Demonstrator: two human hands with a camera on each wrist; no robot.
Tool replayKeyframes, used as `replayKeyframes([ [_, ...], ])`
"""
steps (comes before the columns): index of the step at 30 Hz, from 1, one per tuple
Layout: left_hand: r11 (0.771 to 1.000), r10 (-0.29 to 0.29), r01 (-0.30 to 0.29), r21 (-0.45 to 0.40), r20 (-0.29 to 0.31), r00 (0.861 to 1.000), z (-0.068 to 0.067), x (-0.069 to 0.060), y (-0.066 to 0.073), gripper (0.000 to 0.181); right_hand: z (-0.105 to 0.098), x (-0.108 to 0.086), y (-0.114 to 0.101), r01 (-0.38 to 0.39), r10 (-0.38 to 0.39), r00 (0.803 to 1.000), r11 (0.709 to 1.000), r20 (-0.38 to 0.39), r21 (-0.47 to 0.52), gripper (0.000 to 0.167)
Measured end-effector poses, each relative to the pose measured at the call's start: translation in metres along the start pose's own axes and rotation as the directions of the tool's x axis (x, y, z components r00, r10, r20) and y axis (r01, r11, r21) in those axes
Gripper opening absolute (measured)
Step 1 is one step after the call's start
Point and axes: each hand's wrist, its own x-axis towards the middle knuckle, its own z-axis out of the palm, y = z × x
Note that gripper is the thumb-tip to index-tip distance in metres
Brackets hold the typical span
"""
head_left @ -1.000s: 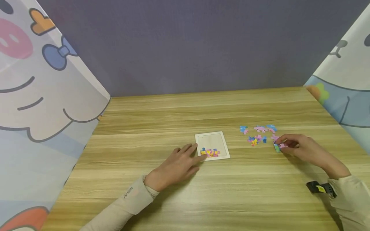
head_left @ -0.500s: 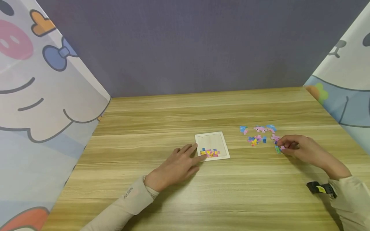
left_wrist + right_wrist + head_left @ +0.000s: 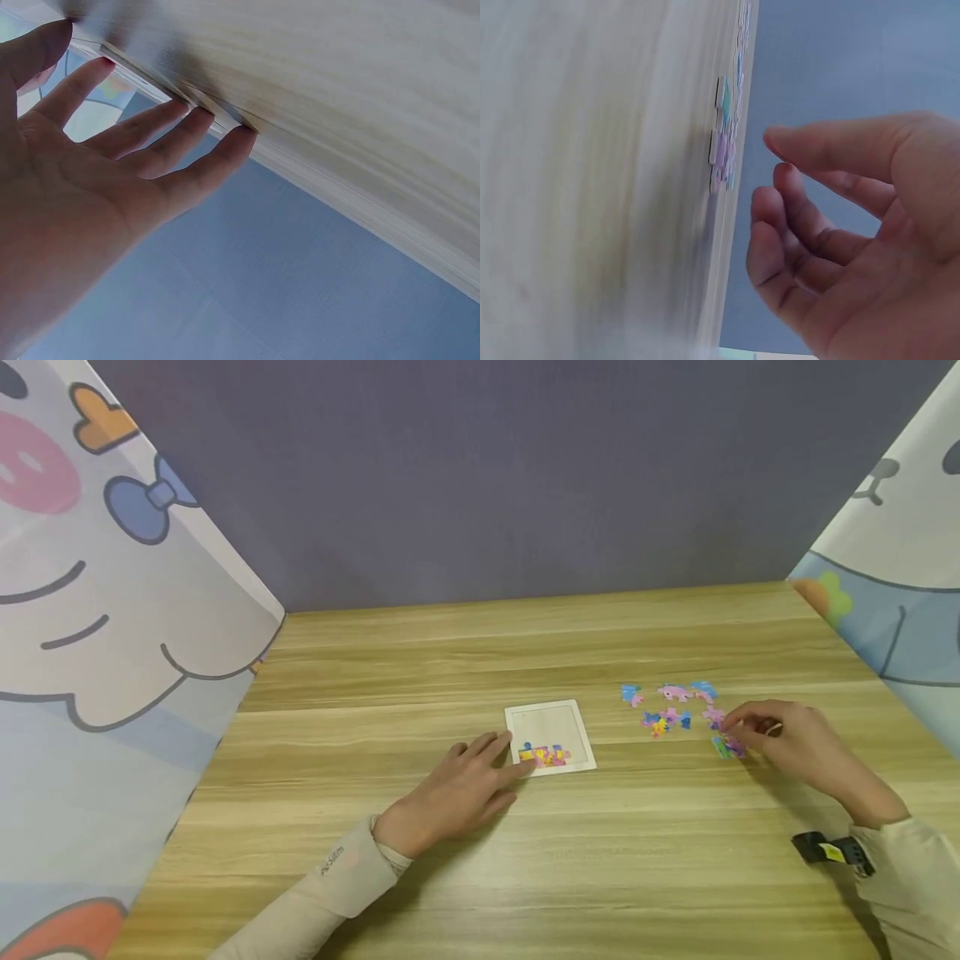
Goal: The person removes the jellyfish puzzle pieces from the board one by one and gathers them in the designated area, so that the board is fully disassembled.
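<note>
My left hand rests at the lower left of a white puzzle tray. Its fingers are spread, with the index fingertip on the joined puzzle pieces along the tray's near edge. In the left wrist view, the fingertips touch the table and the tray's edge. My right hand hovers just above a green and purple puzzle piece cluster on the table. In the right wrist view, the fingers are loosely bent, thumb and fingertips apart, with no piece between them.
Several loose pieces lie right of the tray: a blue and pink piece, a pink piece with an eye, a blue piece and a yellow and blue group. A grey panel stands behind the wooden table.
My right hand has let go of a pink piece beside the green one and risen slightly. The pieces there have turned and shifted a little. My left hand stays put.
</note>
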Motion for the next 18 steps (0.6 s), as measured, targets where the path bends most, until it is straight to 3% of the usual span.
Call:
replayKeyframes([
  [3,1.000,0.001,-0.001,0.003,0.007,1.000,-0.001,0.001,-0.001,0.043,0.001,0.001,-0.008,0.005,-0.005,1.000,1.000,-0.028,-0.002,0.014],
  [7,1.000,0.002,-0.002,-0.002,0.005,1.000,-0.001,0.001,-0.001,0.043,0.005,0.006,-0.022,0.071,-0.072,0.996,0.997,-0.046,-0.010,0.012],
  [14,1.000,0.009,-0.009,0.003,-0.001,1.000,-0.001,0.002,-0.002,0.042,0.012,0.028,-0.049,0.250,-0.252,0.967,0.965,-0.018,-0.073,0.017],
  [18,1.000,0.008,-0.008,0.006,0.001,1.000,-0.001,0.001,-0.001,0.042,0.008,0.046,-0.069,0.290,-0.287,0.957,0.954,0.041,-0.080,0.017],
])
